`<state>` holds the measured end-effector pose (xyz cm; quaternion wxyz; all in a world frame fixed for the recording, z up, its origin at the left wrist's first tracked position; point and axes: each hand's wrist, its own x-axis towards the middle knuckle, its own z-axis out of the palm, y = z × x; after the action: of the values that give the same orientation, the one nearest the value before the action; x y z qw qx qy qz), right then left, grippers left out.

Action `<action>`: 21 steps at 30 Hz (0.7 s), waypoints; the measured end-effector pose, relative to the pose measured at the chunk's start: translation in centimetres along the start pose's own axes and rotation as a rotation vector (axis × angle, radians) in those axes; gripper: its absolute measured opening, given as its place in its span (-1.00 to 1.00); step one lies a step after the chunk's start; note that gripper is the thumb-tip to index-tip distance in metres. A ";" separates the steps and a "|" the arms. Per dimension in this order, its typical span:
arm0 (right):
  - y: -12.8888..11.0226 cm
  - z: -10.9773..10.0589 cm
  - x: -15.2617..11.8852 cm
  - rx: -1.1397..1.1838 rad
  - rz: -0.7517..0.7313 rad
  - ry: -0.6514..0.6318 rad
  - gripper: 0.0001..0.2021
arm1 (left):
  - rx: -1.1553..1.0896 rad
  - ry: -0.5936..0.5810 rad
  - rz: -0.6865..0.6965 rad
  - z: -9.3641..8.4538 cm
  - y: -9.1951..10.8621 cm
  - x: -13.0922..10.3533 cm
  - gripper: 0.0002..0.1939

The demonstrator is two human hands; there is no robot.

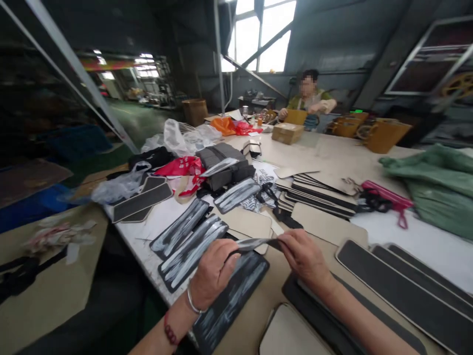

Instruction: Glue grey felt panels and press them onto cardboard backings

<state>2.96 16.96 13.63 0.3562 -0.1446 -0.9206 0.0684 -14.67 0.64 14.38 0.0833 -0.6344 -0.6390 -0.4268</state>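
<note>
My left hand (216, 266) and my right hand (305, 256) each pinch one end of a thin dark panel (258, 241), seen nearly edge-on and slightly bowed. Below my left hand lies a black rectangular panel (236, 296) streaked with a whitish coating. Further left are more black panels with thick white streaks (194, 249), one beside the other on the table. Dark panels (314, 310) lie partly hidden under my right forearm, next to a beige panel (288, 333) at the near edge.
Dark panels with light borders (399, 291) lie at the right, and a stack of beige-and-black panels (318, 195) stands further back. Plastic bags (181, 138), a cardboard box (287, 133) and green cloth (439, 182) occupy the table. Across it, a person (306, 101) handles a yellow piece.
</note>
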 end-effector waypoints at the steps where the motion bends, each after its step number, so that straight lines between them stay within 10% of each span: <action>1: -0.4 -1.3 -0.3 -0.004 0.047 0.009 -0.84 | -0.008 -0.007 0.050 -0.1 0.8 0.5 -0.82; 8: -0.9 -9.3 -7.9 -0.093 0.425 0.124 -0.62 | -0.117 0.003 0.318 -0.4 6.8 4.3 -0.82; 15: -1.9 -12.0 -20.0 0.134 1.087 0.278 -0.74 | -0.294 -0.109 0.380 -0.7 11.5 6.5 -0.91; 21: -6.1 -14.3 -25.2 0.410 1.426 0.370 -0.68 | -0.454 -0.400 -0.284 3.2 10.8 3.7 -0.77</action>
<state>29.06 3.55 9.49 0.3939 -0.6440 -0.4986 0.4260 -4.37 3.61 19.50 -0.2477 -0.6126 -0.6135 -0.4324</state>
